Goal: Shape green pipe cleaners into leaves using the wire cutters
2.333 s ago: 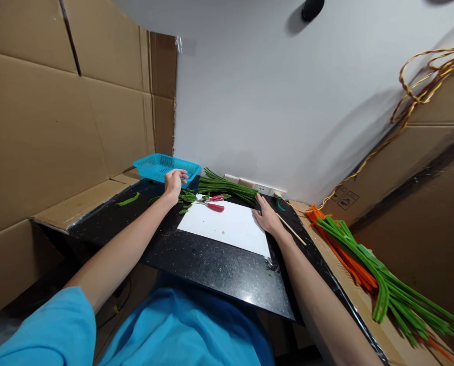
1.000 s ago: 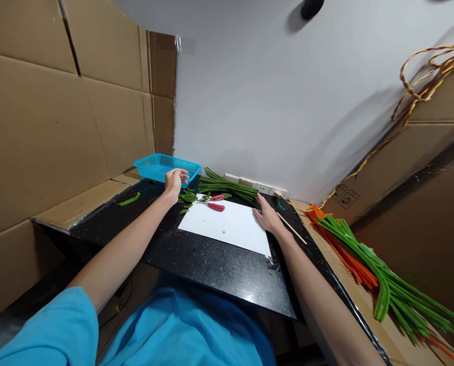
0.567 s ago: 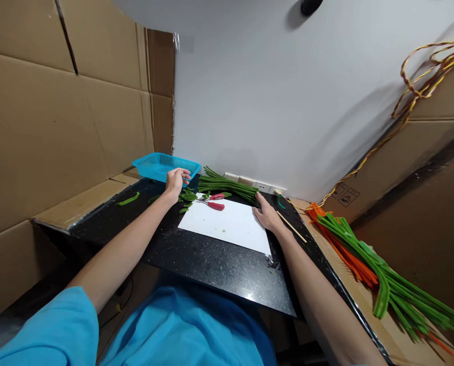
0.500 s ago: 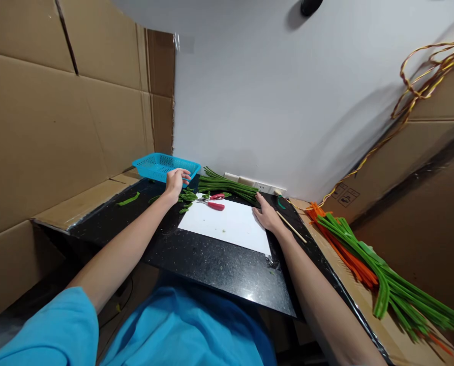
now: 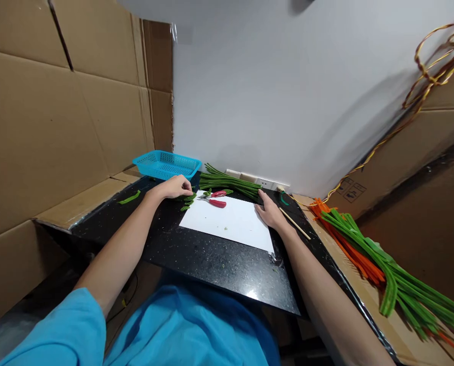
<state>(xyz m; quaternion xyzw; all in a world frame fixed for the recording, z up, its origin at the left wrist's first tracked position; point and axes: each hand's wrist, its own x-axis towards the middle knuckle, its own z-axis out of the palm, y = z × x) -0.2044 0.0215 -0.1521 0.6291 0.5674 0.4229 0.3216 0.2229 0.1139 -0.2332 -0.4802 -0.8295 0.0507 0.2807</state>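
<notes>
My left hand (image 5: 178,187) is over a small pile of short, folded green chenille stem pieces (image 5: 188,199), fingers curled and closed at the pile. Whether a piece is between the fingertips is hidden. My right hand (image 5: 269,210) lies flat with fingers stretched out on the right edge of a white sheet (image 5: 227,222), its fingertips by the ends of a bundle of long dark-green chenille stems (image 5: 230,183). Red-handled pliers (image 5: 216,203) rest at the sheet's upper left, between my hands.
A blue plastic basket (image 5: 165,168) stands at the back left. Right of my right hand lies a thin wooden stick (image 5: 295,223). Bright green (image 5: 379,259) and orange strips (image 5: 358,259) lie on cardboard at the right. A wall socket (image 5: 267,183) sits behind the table.
My left hand has come down from in front of the basket to the green pieces, and its fingers have closed. My right hand stays on the sheet's edge. The view has shifted slightly.
</notes>
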